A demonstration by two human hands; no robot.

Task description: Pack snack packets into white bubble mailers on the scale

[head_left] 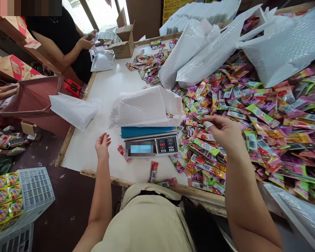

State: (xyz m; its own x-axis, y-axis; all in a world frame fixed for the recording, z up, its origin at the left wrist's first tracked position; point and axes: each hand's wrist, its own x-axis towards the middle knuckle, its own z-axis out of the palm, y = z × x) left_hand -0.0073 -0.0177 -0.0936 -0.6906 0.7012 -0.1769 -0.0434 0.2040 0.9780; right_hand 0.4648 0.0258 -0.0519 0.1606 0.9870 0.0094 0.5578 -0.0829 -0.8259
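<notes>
My left hand (pixel 103 144) hovers over the white table left of a digital scale (pixel 151 146), its fingers loosely bent and slightly apart, holding nothing. On the scale's blue platform (pixel 144 132) lies a white bubble mailer (pixel 140 106), its mouth to the right with some packets showing inside. My right hand (pixel 222 132) is over the near-left side of a big heap of small snack packets (pixel 233 114). Its thumb and forefinger come together in a pinch, with a white wrap on one fingertip. What sits between them is too small to make out.
Filled white mailers (pixel 199 52) lie on the heap, before a stack of flat mailers (pixel 202 15). Another mailer (pixel 75 110) overhangs the table's left edge near a pink bin (pixel 39 96). A co-worker (pixel 65 45) handles paper by an open carton (pixel 124 45). Crates (pixel 36 185) stand lower left.
</notes>
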